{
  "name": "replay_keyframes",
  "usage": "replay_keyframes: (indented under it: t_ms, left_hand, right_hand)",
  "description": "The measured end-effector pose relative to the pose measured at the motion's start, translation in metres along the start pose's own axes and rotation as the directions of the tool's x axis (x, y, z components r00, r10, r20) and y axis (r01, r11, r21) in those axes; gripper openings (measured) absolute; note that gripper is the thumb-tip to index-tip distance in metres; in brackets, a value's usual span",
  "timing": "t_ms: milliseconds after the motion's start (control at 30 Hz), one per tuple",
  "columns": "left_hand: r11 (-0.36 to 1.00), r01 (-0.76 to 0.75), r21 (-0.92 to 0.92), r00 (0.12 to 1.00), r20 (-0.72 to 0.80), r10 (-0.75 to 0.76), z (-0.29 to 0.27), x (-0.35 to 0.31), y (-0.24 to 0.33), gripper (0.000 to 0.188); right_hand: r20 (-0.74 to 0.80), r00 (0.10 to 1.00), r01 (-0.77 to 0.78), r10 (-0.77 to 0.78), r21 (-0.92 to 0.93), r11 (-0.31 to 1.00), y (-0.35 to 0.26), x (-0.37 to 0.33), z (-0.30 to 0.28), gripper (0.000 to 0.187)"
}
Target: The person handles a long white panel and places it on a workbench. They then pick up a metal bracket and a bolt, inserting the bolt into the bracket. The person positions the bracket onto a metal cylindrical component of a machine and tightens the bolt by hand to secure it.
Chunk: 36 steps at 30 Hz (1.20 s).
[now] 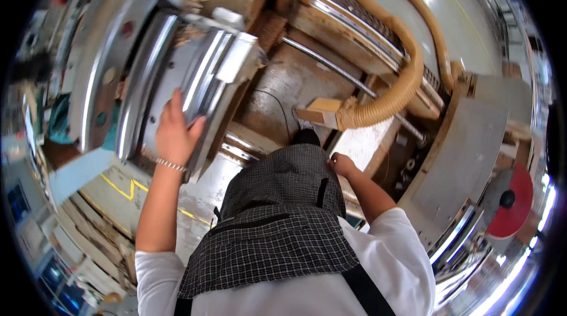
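Observation:
My left hand (177, 133) is stretched out with thumb and fingers apart, and lies against the grey metal carriage (171, 77) of a large machine. Nothing is in its grasp. A bright polished rail (207, 68) runs along the carriage just past the fingertips. My right hand (342, 165) hangs low beside the checked apron (283, 177), its fingers curled in. Whatever those fingers may hold is too small or hidden to make out. In front of that hand is a wooden block fitting (321, 113) on the end of a tan ribbed hose (407, 74).
A shiny round shaft (331, 65) crosses the machine frame ahead. On the right stand a broad grey panel (460, 156) and a red disc (514, 204) with a dark hub. A thin black cable (276, 98) lies on the floor. Boards (97, 227) are stacked at lower left.

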<state>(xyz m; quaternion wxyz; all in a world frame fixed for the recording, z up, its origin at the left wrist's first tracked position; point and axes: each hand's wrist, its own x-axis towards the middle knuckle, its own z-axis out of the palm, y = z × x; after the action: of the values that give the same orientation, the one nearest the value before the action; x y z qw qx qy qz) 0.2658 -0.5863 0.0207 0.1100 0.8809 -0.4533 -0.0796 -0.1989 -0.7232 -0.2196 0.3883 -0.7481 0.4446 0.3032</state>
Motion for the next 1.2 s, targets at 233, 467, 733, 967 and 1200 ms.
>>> replay_keyframes:
  t_ms: [233,467,733,967,1200]
  left_hand:
    - [0.995,0.074,0.064,0.997,-0.015,-0.074,0.007,-0.009,-0.006,0.085]
    - [0.979,0.139,0.146,0.99,0.011,-0.142,0.01,-0.017,-0.042,0.09]
    - [0.915,0.401,-0.036,0.916,-0.009,-0.402,0.015,-0.031,-0.037,0.078]
    - [0.917,0.391,0.074,0.916,0.062,-0.396,0.009,-0.013,-0.011,0.063]
    - [0.941,0.256,0.223,0.952,0.11,-0.285,-0.004,-0.033,-0.025,0.09]
  right_hand:
    - [-0.063,0.996,-0.073,0.068,-0.079,0.994,0.028,0.118,0.006,0.032]
    - [-0.006,0.999,-0.043,0.043,-0.329,0.943,0.05,0.291,0.011,0.025]
    - [0.009,0.999,-0.029,0.034,-0.338,0.941,0.04,0.445,0.118,0.034]
    - [-0.006,0.999,-0.042,0.043,-0.358,0.933,0.057,0.475,0.143,0.038]
    - [-0.016,0.987,0.135,-0.161,-0.47,0.872,0.022,0.414,0.131,0.027]
